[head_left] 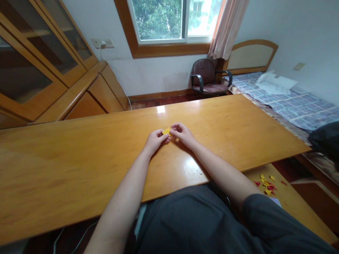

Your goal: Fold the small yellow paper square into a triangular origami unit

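Note:
A small piece of folded yellow paper (166, 131) is held between both my hands, just above the wooden table (79, 151). My left hand (155, 141) pinches its left side, the thumb lying along the lower edge. At the paper's right end, the thumb and fingers of my right hand (182, 134) are closed on it. Part of the paper is hidden behind the fingertips, so its full folded shape does not show.
On a lower wooden surface (291, 201) at right lie several small red and yellow folded paper pieces (269, 188). Beyond the table stand an armchair (205, 77) and a bed (286, 98). A glass-door cabinet (60, 74) is at left. A dark bag-like object (327, 139) sits at far right.

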### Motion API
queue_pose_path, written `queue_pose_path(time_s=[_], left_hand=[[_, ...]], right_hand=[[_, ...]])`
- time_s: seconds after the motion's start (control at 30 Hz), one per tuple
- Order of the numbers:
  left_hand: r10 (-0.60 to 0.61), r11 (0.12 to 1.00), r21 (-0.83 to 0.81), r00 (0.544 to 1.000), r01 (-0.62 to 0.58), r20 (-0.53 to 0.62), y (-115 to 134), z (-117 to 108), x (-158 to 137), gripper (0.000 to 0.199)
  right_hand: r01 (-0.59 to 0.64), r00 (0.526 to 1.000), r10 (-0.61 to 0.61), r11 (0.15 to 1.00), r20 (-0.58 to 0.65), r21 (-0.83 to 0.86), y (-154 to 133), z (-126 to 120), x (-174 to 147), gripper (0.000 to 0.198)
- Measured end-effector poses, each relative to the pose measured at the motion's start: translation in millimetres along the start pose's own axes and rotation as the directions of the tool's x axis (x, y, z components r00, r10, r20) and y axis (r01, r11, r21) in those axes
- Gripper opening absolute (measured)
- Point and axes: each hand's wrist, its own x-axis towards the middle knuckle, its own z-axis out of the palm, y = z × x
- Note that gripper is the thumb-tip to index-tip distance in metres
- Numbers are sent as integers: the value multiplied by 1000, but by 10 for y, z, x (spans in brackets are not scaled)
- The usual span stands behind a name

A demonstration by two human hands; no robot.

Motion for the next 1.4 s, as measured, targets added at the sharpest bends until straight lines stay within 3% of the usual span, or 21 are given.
queue_pose_path(time_s=[0.2,0.73,1.1,1.27,1.4], left_hand=[[-34,998,-48,999,34,6,19,7,-8,34],[-72,997,-38,997,71,-11,66,32,-16,40],[-59,997,-48,998,60,16,58,21,-23,41],[-23,999,28,999,22,26,49,13,-12,40],[-50,999,-17,999,50,17,45,17,-6,41]], right_hand=[[-7,999,5,999,35,39,8,7,6,39],[-17,989,38,990,-142,143,4,-1,23,43],[-20,983,41,993,-178,118,6,-6,31,43],[-33,989,44,996,-140,84,-12,-2,17,42],[-47,996,51,997,-71,61,13,-11,14,41]])
